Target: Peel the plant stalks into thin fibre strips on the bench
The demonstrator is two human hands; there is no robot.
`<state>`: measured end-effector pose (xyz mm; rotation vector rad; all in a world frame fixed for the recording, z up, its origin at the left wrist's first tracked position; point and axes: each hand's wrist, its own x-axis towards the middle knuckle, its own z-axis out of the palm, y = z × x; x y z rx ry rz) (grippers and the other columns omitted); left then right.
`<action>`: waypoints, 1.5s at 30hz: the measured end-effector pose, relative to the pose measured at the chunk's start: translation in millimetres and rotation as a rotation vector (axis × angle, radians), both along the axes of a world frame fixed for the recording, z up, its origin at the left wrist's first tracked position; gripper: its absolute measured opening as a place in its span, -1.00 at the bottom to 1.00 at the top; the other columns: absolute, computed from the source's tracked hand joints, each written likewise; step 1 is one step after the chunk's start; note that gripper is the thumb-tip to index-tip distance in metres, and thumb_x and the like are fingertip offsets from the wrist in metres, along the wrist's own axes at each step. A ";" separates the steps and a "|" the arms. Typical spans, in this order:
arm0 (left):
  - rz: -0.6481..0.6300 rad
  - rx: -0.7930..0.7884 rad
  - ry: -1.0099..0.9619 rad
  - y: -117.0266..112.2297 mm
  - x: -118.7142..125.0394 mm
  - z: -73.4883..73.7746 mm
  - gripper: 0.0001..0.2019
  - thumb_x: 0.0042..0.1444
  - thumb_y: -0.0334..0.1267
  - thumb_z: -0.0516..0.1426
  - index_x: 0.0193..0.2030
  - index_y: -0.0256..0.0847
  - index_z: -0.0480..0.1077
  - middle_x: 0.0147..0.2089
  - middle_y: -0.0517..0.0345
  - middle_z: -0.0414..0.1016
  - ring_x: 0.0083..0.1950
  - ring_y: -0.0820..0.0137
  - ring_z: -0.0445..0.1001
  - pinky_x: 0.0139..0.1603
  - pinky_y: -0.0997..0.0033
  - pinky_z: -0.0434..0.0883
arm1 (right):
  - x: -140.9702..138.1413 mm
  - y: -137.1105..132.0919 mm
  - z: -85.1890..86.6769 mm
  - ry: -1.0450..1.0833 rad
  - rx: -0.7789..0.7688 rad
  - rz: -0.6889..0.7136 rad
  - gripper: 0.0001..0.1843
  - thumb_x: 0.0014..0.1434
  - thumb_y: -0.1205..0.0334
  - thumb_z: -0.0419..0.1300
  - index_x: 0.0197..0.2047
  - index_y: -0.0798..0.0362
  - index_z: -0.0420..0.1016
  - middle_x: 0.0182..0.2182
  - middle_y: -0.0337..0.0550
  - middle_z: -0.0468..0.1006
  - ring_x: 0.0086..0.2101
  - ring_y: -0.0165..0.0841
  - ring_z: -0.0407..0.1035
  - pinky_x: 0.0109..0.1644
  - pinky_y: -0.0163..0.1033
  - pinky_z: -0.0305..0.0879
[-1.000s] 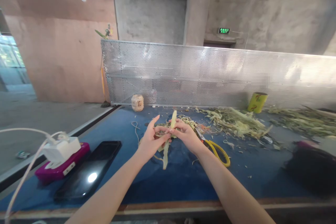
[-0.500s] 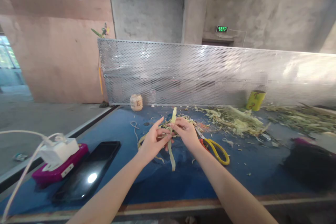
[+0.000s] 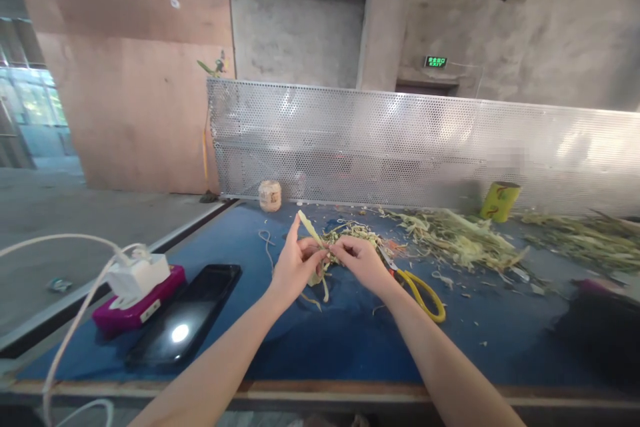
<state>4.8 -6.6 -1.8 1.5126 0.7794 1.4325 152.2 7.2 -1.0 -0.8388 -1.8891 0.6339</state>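
Both my hands meet above the blue table (image 3: 320,340). My left hand (image 3: 295,265) pinches a pale green leaf strip (image 3: 311,230) that sticks up and to the left past its fingers. My right hand (image 3: 361,261) pinches the same strip from the right, fingers curled. A loose end of the strip hangs below the hands toward the table. Just behind the hands lies a small heap of leaf scraps (image 3: 356,235). Yellow-handled scissors (image 3: 419,288) lie on the table right beside my right wrist.
A black phone (image 3: 185,320), a magenta box (image 3: 137,303) with a white charger (image 3: 137,275) and cable sit at the left. A twine ball (image 3: 270,195) and a yellow cup (image 3: 499,201) stand by the perforated metal screen (image 3: 400,147). More leaf piles (image 3: 465,240) lie at the right, a dark object (image 3: 600,340) at far right.
The strip, upright before, now leans left, and less of it hangs below my hands. Both hands stay pinched together on it. The view has shifted a little.
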 end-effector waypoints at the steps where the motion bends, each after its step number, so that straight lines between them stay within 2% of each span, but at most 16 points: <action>1: 0.009 -0.004 -0.015 0.1 0.3 0.6 -0.07 -0.07 -0.34 0.15 0.27 -0.15 -0.47 -0.39 0.19 0.42 -0.50 0.48 0.38 -0.57 0.51 0.33 | 0.6 0.0 0.3 -0.003 0.019 -0.009 -0.65 0.09 0.09 0.03 -0.64 0.08 0.17 -0.65 -0.32 0.14 -0.58 -0.50 0.02 -0.49 -0.35 -0.03; 5: 0.035 -0.011 -0.017 -0.4 -1.1 3.3 -0.01 -0.09 -0.34 0.17 0.25 -0.14 -0.56 -0.35 0.12 0.47 -0.43 0.40 0.44 -0.59 0.53 0.31 | 2.8 3.7 -2.0 0.018 0.000 -0.008 -0.63 0.10 0.08 0.00 -0.65 0.07 0.13 -0.66 -0.32 0.13 -0.58 -0.49 0.05 -0.47 -0.35 0.01; 7: 0.060 0.031 0.045 -1.2 -2.9 2.9 0.00 -0.07 -0.36 0.15 0.24 -0.13 -0.60 -0.31 0.07 0.49 -0.36 0.36 0.47 -0.49 0.47 0.37 | 3.0 6.0 -5.0 0.016 -0.063 0.032 -0.66 0.11 0.07 0.00 -0.60 0.07 0.19 -0.64 -0.31 0.21 -0.56 -0.48 0.13 -0.42 -0.35 0.09; 9: 0.091 0.112 0.142 -2.4 -4.3 1.0 -0.02 -0.05 -0.39 0.12 0.24 -0.13 -0.65 -0.18 -0.01 0.49 -0.27 0.35 0.47 -0.31 0.35 0.41 | 2.6 6.9 -7.6 0.015 -0.107 0.060 -0.78 0.07 0.08 0.06 -0.40 0.06 0.30 -0.53 -0.27 0.33 -0.50 -0.46 0.21 -0.36 -0.33 0.16; 11: 0.116 0.212 0.248 -3.8 -4.6 -1.9 -0.04 -0.02 -0.43 0.08 0.23 -0.09 -0.68 0.00 -0.09 0.39 -0.24 0.37 0.45 -0.19 0.26 0.40 | 2.1 6.5 -8.6 0.009 -0.081 0.053 -0.67 0.02 0.11 0.14 -0.14 0.03 0.29 -0.41 -0.24 0.39 -0.42 -0.43 0.26 -0.28 -0.30 0.21; 12: 0.129 0.258 0.293 -4.4 -4.4 -3.4 -0.05 -0.01 -0.43 0.06 0.22 -0.06 -0.69 0.09 -0.12 0.32 -0.23 0.37 0.45 -0.18 0.25 0.40 | 1.9 6.0 -8.3 -0.002 -0.045 0.043 -0.61 0.00 0.13 0.17 -0.08 0.00 0.28 -0.38 -0.22 0.40 -0.40 -0.42 0.27 -0.24 -0.28 0.21; 13: 0.142 0.299 0.330 -5.0 -4.1 -4.6 -0.06 0.01 -0.44 0.04 0.21 -0.04 -0.71 0.14 -0.13 0.25 -0.22 0.37 0.45 -0.18 0.25 0.40 | 1.9 5.7 -7.7 -0.015 0.000 0.036 -0.63 0.00 0.14 0.18 -0.09 -0.01 0.32 -0.37 -0.21 0.42 -0.38 -0.40 0.28 -0.21 -0.26 0.21; 16: 0.187 0.376 0.370 -6.7 -2.9 -6.6 -0.07 0.05 -0.44 0.01 0.17 0.00 -0.79 0.21 -0.13 0.13 -0.21 0.39 0.44 -0.24 0.34 0.41 | 3.0 5.6 -4.8 -0.006 0.133 0.067 -0.86 0.03 0.18 0.16 -0.32 0.00 0.48 -0.39 -0.16 0.46 -0.33 -0.35 0.31 -0.15 -0.21 0.21; 18: 0.215 0.400 0.361 -7.8 -2.4 -6.6 -0.07 0.07 -0.41 0.01 0.15 0.03 -0.83 0.22 -0.14 0.10 -0.28 0.44 0.43 -0.33 0.42 0.40 | 4.4 5.9 -3.4 0.039 0.181 0.129 -0.87 0.06 0.23 0.13 -0.39 -0.01 0.51 -0.39 -0.14 0.45 -0.31 -0.35 0.32 -0.14 -0.21 0.22; 22: 0.195 0.429 0.264 -9.2 -2.4 -6.8 -0.07 0.08 -0.38 0.01 0.14 0.02 -0.83 0.17 -0.17 0.15 -0.31 0.49 0.41 -0.31 0.43 0.40 | 6.1 4.6 -2.5 0.113 0.131 0.222 -0.83 0.06 0.32 0.12 -0.45 -0.02 0.53 -0.36 -0.16 0.38 -0.29 -0.38 0.32 -0.17 -0.25 0.24; 28: 0.191 0.426 0.228 -8.1 -4.0 -8.1 -0.07 0.06 -0.39 0.03 0.17 0.00 -0.78 0.08 -0.11 0.23 -0.30 0.47 0.43 -0.24 0.37 0.42 | 5.2 2.6 -2.7 0.143 0.033 0.259 -0.78 0.00 0.42 0.13 -0.59 0.02 0.50 -0.31 -0.17 0.34 -0.23 -0.37 0.30 -0.08 -0.25 0.20; 35: 0.247 0.449 0.272 -4.2 -4.9 -10.1 -0.09 0.03 -0.40 0.07 0.24 -0.13 -0.65 -0.29 0.09 0.43 -0.29 0.37 0.46 -0.33 0.38 0.44 | 7.3 3.2 -1.8 0.135 0.067 0.245 -0.78 0.02 0.38 0.12 -0.59 0.04 0.48 -0.30 -0.15 0.32 -0.22 -0.37 0.28 -0.07 -0.23 0.19; 37: 0.242 0.406 0.286 -4.1 -4.8 -9.7 -0.10 0.03 -0.40 0.07 0.25 -0.13 -0.62 -0.30 0.09 0.46 -0.29 0.37 0.46 -0.34 0.38 0.43 | 7.2 3.1 -1.2 0.135 0.095 0.239 -0.81 0.03 0.37 0.13 -0.56 0.03 0.47 -0.30 -0.16 0.32 -0.21 -0.37 0.27 -0.06 -0.23 0.17; 40: 0.241 0.327 0.267 -3.9 -5.4 -7.5 -0.12 0.01 -0.37 0.10 0.27 -0.12 -0.51 -0.34 0.12 0.48 -0.32 0.39 0.45 -0.30 0.37 0.42 | 5.2 3.6 -2.0 0.153 0.092 0.206 -0.95 -0.03 0.31 0.20 -0.40 0.01 0.46 -0.36 -0.19 0.36 -0.26 -0.37 0.28 -0.12 -0.23 0.19; 42: 0.209 0.232 0.212 -2.9 -5.9 -5.1 -0.12 -0.02 -0.33 0.13 0.28 -0.08 -0.43 -0.36 0.14 0.49 -0.42 0.43 0.43 -0.38 0.40 0.42 | 3.3 4.7 -3.8 0.152 0.031 0.171 -0.84 -0.06 0.25 0.24 -0.33 0.02 0.43 -0.41 -0.22 0.38 -0.34 -0.39 0.28 -0.20 -0.25 0.22; 45: 0.082 0.047 0.108 -0.5 -6.2 -1.7 -0.09 -0.07 -0.28 0.17 0.28 -0.09 -0.40 -0.36 0.13 0.49 -0.57 0.49 0.36 -0.57 0.45 0.37 | 1.1 7.7 -6.7 0.158 -0.097 0.136 -0.82 -0.07 0.17 0.24 -0.37 0.05 0.40 -0.50 -0.27 0.37 -0.44 -0.43 0.28 -0.30 -0.29 0.21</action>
